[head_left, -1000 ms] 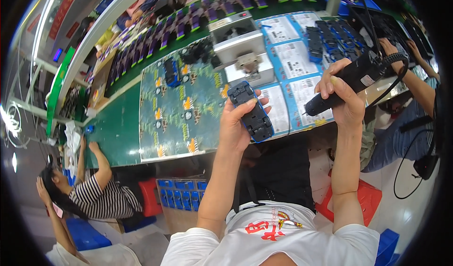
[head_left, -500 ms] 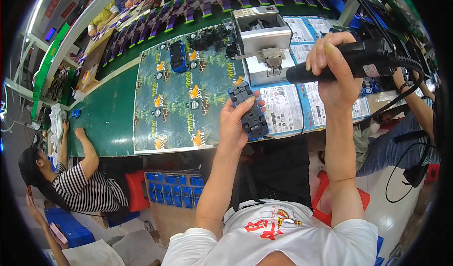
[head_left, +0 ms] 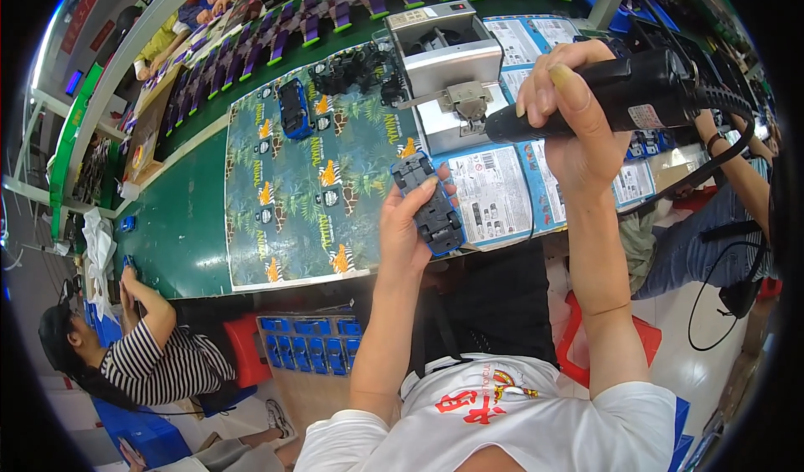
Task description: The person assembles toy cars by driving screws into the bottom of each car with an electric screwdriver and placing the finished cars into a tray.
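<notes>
My left hand (head_left: 407,221) grips a blue toy car (head_left: 429,206) with its black underside turned up, the thumb pressed across the chassis. Wrapped in my right hand (head_left: 578,108) is a thick black electric screwdriver (head_left: 624,95), lying almost level with its nose pointing left. That nose is right by the metal bracket (head_left: 469,103) on the front of a silver screw feeder (head_left: 448,61); I cannot tell whether they touch. The bit itself is too small to make out.
Another blue toy car (head_left: 295,108) and a heap of black parts (head_left: 347,72) lie on the patterned sheet (head_left: 285,196). Printed cards (head_left: 490,187) cover the table's right. Purple-and-green pieces line the conveyor behind. A tray of blue cars (head_left: 310,346) stands below; co-workers sit left and right.
The view has shifted a little, moving the table leftward. The screwdriver's nose has come slightly closer to the feeder's bracket. The co-worker at left has brought both hands together at a small blue piece.
</notes>
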A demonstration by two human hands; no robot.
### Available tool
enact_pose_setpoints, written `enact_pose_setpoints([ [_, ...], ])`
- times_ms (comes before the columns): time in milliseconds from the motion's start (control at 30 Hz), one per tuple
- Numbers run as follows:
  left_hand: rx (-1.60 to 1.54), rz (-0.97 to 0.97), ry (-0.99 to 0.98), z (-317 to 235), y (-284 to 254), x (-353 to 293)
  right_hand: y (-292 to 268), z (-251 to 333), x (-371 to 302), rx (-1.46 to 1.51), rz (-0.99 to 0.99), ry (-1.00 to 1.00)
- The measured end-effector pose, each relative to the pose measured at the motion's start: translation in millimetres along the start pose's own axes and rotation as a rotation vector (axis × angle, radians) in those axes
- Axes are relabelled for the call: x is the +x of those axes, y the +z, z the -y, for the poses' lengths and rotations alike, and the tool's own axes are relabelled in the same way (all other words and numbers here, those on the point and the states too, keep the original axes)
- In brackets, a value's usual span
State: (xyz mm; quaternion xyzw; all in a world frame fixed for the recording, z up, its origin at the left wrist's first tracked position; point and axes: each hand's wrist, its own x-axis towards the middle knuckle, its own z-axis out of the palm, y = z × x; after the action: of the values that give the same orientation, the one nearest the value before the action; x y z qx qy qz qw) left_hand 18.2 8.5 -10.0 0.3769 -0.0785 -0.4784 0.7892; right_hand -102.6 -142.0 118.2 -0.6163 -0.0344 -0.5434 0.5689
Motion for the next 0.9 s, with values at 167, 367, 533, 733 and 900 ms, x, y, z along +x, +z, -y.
enact_pose_setpoints([
  [167, 0.005, -0.001, -0.018, 1.2, -1.6, 3.3, -1.3, -8.9, 5.9, 0.103, -0.042, -0.05],
  [367, 0.153, -0.004, 0.113, 16.7, 8.7, -3.7, -10.1, -12.0, 13.7, 0.112, 0.022, -0.067],
  [533, 0.217, 0.034, 0.202, 20.9, 9.1, -7.5, 0.3, -19.5, 16.4, -0.011, -0.021, -0.011],
  [733, 0.215, 0.047, 0.184, 19.8, 7.5, -5.4, 24.6, -36.4, 17.4, -0.053, -0.177, -0.02],
  [900, 0.218, 0.041, 0.203, 18.6, 9.3, -5.2, 34.5, -38.3, 27.4, -0.232, -0.095, -0.014],
])
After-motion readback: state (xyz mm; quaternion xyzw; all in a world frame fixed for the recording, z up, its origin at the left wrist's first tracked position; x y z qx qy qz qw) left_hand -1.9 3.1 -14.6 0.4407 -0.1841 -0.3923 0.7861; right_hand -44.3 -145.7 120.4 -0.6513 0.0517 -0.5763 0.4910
